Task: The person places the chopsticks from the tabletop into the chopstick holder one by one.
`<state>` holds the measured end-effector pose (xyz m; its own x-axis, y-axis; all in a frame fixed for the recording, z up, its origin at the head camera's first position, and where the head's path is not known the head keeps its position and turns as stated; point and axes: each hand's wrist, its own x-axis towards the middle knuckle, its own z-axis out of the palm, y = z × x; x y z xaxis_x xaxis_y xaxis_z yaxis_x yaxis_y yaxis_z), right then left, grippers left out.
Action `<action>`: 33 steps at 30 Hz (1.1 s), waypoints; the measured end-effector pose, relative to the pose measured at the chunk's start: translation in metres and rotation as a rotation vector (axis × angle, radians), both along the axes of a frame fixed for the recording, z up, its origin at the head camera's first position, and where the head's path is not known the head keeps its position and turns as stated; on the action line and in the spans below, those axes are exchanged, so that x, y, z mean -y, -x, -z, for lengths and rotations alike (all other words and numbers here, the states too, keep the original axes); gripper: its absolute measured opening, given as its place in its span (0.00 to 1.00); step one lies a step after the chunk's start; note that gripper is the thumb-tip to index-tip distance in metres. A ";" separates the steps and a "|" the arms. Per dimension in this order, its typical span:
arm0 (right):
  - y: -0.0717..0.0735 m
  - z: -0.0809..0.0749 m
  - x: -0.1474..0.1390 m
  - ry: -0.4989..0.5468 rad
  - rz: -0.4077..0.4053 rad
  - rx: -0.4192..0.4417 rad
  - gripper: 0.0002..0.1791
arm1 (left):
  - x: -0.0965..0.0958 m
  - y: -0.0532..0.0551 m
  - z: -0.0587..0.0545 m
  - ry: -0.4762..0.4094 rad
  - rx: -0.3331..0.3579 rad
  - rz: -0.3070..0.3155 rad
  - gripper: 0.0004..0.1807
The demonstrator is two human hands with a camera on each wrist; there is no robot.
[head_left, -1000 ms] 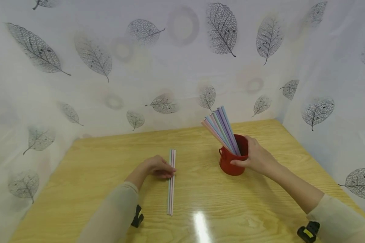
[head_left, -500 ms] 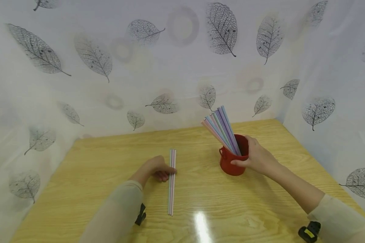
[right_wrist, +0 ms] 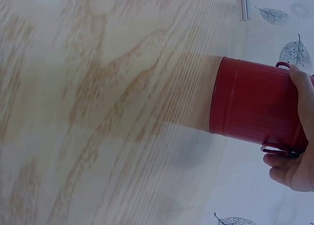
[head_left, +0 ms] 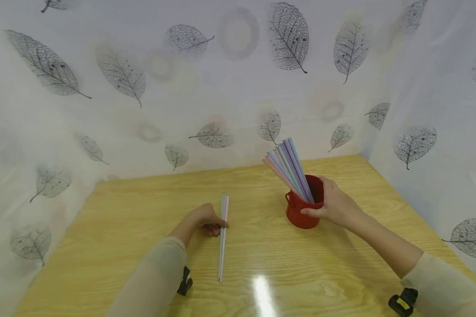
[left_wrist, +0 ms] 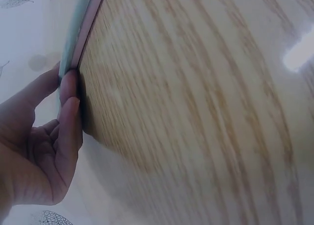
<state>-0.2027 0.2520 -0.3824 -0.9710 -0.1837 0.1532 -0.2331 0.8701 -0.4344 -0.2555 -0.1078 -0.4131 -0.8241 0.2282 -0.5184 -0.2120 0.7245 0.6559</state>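
Observation:
Pastel chopsticks (head_left: 221, 255), narrower at their near ends, stand out against the wooden table in the head view. My left hand (head_left: 207, 220) pinches them between thumb and fingers about a third of the way down. In the left wrist view, a green chopstick (left_wrist: 76, 36) and a pink one lie side by side at the fingertips. A red bucket (head_left: 303, 216) with small side loops stands to the right, and several pastel chopsticks (head_left: 287, 169) lean leftward in it. My right hand (head_left: 333, 204) grips the bucket's right side at the rim, thumb across its front.
The wooden table (head_left: 135, 211) reaches back to a pale curtain (head_left: 238, 88) printed with leaves, which also hangs along both sides. Black straps with small devices (head_left: 403, 303) are on the wrists. A light reflection shines near the table's front.
My left fingers have closed on the chopsticks, which have drawn tighter together, with their near ends shifted slightly left. The right hand and the bucket have stayed in place.

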 end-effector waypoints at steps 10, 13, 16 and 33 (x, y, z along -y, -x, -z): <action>0.000 0.000 0.001 -0.004 -0.002 -0.014 0.61 | 0.011 0.006 0.005 -0.114 0.089 -0.023 0.11; 0.000 0.001 0.000 -0.003 -0.004 -0.016 0.61 | 0.011 0.007 0.005 -0.179 0.110 -0.059 0.09; 0.001 0.002 0.000 -0.005 -0.007 -0.014 0.61 | 0.011 0.007 0.003 -0.248 0.132 -0.077 0.07; 0.003 0.003 -0.002 0.017 -0.005 -0.005 0.61 | -0.003 0.000 -0.001 -0.560 0.135 -0.052 0.10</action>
